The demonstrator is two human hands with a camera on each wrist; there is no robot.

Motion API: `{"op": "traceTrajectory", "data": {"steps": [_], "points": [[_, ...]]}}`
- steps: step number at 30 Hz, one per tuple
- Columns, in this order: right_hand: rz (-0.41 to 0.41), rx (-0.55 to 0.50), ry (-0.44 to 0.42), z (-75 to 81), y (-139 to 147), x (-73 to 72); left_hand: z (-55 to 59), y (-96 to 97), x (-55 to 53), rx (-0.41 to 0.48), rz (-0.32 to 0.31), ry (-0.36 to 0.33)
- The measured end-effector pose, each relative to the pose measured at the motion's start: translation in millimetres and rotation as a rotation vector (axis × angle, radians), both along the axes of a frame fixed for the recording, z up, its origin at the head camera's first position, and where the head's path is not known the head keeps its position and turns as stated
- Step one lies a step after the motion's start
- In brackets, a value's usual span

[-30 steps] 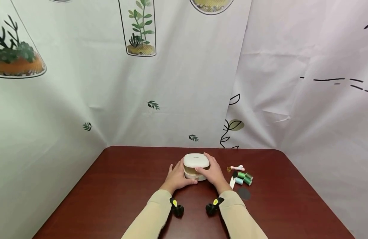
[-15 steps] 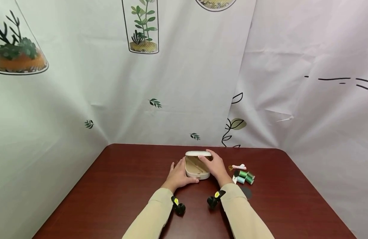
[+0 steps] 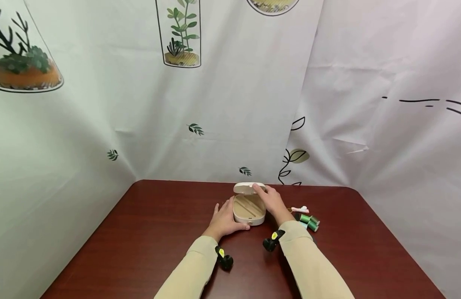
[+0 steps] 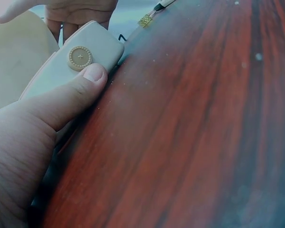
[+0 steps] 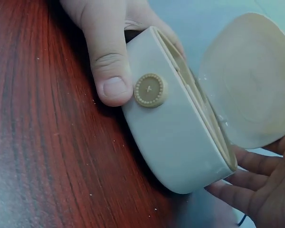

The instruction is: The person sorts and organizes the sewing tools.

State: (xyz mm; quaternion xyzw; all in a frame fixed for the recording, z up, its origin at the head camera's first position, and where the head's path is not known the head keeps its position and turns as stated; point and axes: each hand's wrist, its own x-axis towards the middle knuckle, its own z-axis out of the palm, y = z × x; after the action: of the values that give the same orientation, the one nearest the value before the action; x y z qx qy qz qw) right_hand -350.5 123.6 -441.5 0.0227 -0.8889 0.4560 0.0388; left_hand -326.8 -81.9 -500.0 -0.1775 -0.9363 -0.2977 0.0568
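A small white oval box [image 3: 249,221] with a beige lining stands on the table, its hinged lid [image 3: 242,188] swung up. A divider runs across the inside. My left hand [image 3: 224,219] grips the box by its left side, with the thumb on the front wall beside a round button-like clasp [image 5: 148,90]. My right hand [image 3: 273,202] is at the lid's right side, its thumb extended against the lid. In the right wrist view the fingers of the right hand [image 5: 270,187] lie loosely by the box's end, below the lid [image 5: 249,80]; its thumb is hidden there.
Several thread spools [image 3: 312,226], mostly green, lie right of the box, partly behind the right forearm. Beyond them is a small pink-and-white item [image 3: 300,209]. The dark red table [image 3: 170,236] ends at a printed white curtain [image 3: 215,153].
The lid has swung up and back from partly raised, uncovering the lined inside. My right hand has moved up and away with it, while my left hand has stayed on the box.
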Motion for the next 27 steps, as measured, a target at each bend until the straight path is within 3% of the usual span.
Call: {"op": "traceTrajectory", "data": {"steps": [6,12,20,27], "points": [[-0.033,-0.041,0.013,-2.0,-3.7,-5.9,0.4,-0.4,-0.5,-0.011,0.007,-0.001],[-0.077,-0.104,-0.040,-1.1,-5.2,-10.4,3.4,0.3,1.4,-0.009,0.004,-0.001],[-0.046,-0.306,-0.206,5.5,-3.5,-9.2,2.3,0.7,1.4,-0.017,0.007,-0.019],[-0.015,-0.395,-0.350,10.6,-2.0,-10.4,0.7,1.2,-0.4,-0.014,0.009,-0.013]]}}
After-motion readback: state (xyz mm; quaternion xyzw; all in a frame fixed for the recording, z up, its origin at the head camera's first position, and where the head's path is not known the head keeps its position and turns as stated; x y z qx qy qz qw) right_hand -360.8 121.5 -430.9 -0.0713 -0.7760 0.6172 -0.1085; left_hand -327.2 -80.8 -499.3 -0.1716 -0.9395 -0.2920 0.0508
